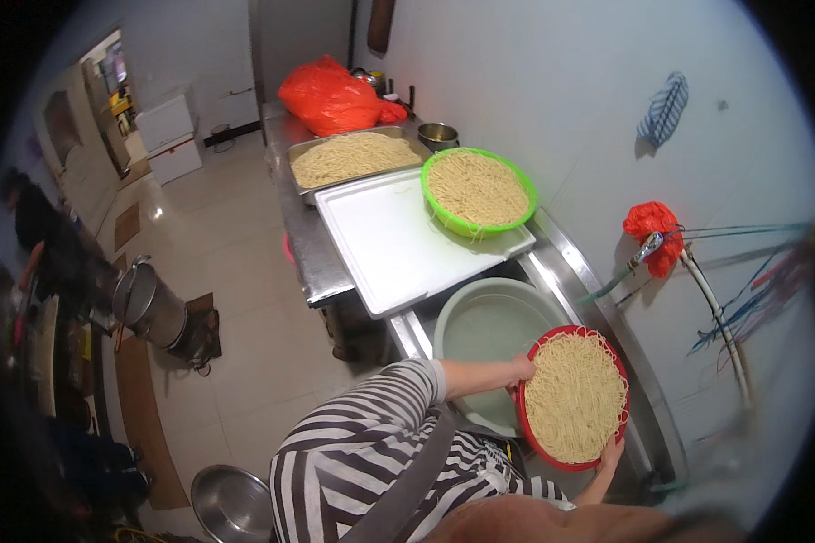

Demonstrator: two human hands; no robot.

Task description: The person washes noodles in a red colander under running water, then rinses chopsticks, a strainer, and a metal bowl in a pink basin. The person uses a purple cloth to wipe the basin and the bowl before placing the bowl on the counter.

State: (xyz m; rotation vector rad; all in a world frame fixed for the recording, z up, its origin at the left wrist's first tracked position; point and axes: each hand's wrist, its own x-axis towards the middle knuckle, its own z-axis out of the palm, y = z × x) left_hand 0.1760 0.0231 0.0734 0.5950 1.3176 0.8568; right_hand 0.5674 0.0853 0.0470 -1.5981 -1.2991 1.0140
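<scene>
My left hand (521, 370) grips the left rim of a red basket (527, 429), and my right hand (610, 453) holds its lower right rim. Pale noodles (574, 397) fill the basket, with some strands hanging over the edge. It is held above the right side of a large grey-green plastic tub (451, 326) of cloudy water. Beyond the tub, a green basket (463, 226) heaped with noodles sits on a white foam lid (387, 237). A steel tray (312, 193) behind it also holds noodles.
A red plastic bag (329, 98) and a small metal pot (438, 136) stand at the back of the steel table (326, 275). A green hose (608, 285) hangs by the right wall. On the floor are a tall metal pot (153, 312) and a steel basin (231, 506).
</scene>
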